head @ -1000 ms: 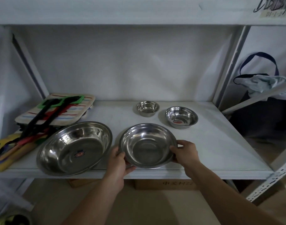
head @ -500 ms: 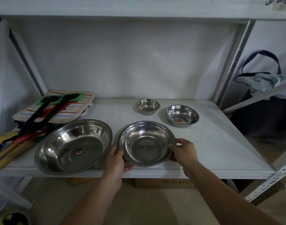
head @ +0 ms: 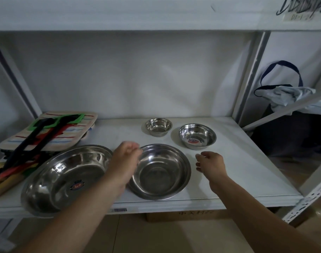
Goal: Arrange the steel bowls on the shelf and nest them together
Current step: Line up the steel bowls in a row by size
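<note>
Several steel bowls sit apart on the white shelf [head: 243,167]. The largest bowl [head: 64,178] lies at the front left, its rim past the shelf's front edge. A medium bowl [head: 160,171] rests at the front centre. Behind it stand the smallest bowl [head: 158,126] and, to its right, a small bowl [head: 197,136] with a red sticker inside. My left hand [head: 126,157] hovers over the medium bowl's left rim, fingers loosely curled, holding nothing. My right hand [head: 210,162] floats just right of that bowl, fingers apart, not touching it.
A striped cloth pad [head: 52,130] with black, green and red utensils [head: 28,145] fills the shelf's left side. The upright post [head: 247,79] bounds the shelf on the right, with a bag [head: 283,94] beyond it. A cardboard box [head: 189,215] sits under the shelf.
Both hands have let go of the medium bowl's rim and lifted away. The left hand moved up over its left edge, the right hand drew off to the right.
</note>
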Demonstrator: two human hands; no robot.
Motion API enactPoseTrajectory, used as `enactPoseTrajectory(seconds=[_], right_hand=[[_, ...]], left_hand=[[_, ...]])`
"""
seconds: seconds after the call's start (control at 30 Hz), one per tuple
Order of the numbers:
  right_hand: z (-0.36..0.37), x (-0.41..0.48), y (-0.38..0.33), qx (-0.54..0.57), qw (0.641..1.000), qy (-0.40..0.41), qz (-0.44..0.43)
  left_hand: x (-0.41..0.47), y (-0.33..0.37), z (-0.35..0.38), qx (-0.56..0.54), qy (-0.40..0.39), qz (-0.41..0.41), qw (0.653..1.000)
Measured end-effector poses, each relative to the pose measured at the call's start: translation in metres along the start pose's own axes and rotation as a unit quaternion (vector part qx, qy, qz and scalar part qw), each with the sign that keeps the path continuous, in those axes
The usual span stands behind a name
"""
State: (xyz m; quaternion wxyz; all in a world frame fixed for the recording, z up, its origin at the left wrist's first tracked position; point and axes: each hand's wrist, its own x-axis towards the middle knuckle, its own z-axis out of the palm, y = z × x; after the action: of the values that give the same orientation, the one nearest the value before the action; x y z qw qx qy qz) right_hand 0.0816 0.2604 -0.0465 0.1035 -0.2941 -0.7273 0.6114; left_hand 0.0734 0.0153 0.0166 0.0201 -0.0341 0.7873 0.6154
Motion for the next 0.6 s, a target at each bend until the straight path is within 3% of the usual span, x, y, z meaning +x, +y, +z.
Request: enactPoseTrajectory(seconds=[0.13, 0.3, 0.6], right_hand=[[0.002, 0.026, -0.011, 0.055, 0.998, 0.008, 0.023], [0.006, 0.059, -0.020, 0.140, 0.983, 0.042, 0.111], [0.007, 0.087, -0.013, 0.228, 0.953, 0.058, 0.188]], left_hand=[[0.085, 0.011, 0.027, 0.029, -0.024, -0.017, 0.999], [0.164, 0.006, 0.055, 0.077, -0.025, -0.071, 0.994], [0.234, -0.015, 0.092, 0.108, -0.021, -0.144, 0.983]])
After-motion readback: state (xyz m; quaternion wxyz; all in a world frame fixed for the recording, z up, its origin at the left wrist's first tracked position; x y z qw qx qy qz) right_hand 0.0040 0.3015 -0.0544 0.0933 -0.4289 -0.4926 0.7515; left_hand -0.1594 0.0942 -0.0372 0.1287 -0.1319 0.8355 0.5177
